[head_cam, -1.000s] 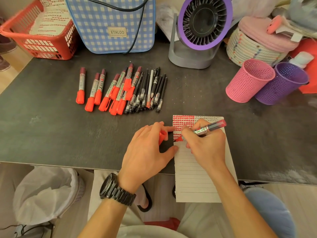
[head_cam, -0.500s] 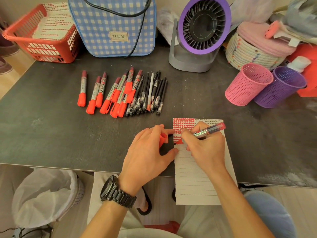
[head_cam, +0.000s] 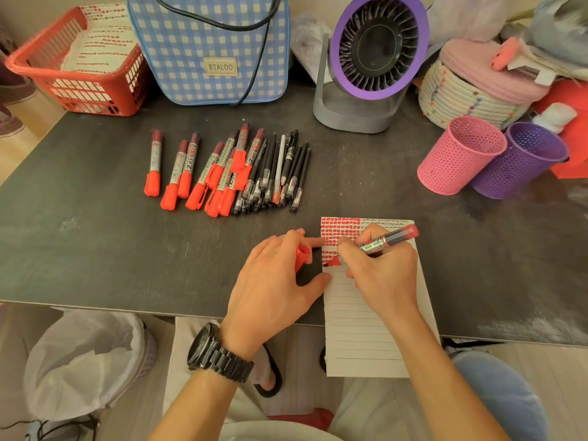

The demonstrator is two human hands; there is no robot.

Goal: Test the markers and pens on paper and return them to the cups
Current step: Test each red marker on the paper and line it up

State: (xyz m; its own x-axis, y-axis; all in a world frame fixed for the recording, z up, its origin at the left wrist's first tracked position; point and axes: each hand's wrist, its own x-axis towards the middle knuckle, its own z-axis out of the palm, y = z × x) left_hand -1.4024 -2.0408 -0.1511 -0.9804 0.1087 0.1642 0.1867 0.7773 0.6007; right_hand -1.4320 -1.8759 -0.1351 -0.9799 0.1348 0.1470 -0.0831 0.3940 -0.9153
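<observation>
Resting on the table [head_cam: 127,249], the left hand [head_cam: 273,281] is curled round a red cap [head_cam: 301,254] — forefinger touching the paper [head_cam: 366,329]. A red marker [head_cam: 391,240] is gripped by the right hand [head_cam: 381,275].

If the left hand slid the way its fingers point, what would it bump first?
The left hand, holding a cap, would likely meet the notepad first, its edge at the fingertips; just beyond is the right hand with the marker.

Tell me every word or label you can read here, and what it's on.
"ETALOO": patch on the blue checked bag.
"ZHEN": barrels of the loose red markers; the rest blurred.
Writing along the notepad's top edge: too small to read.
Print on the marker in the right hand: blurred.
</observation>
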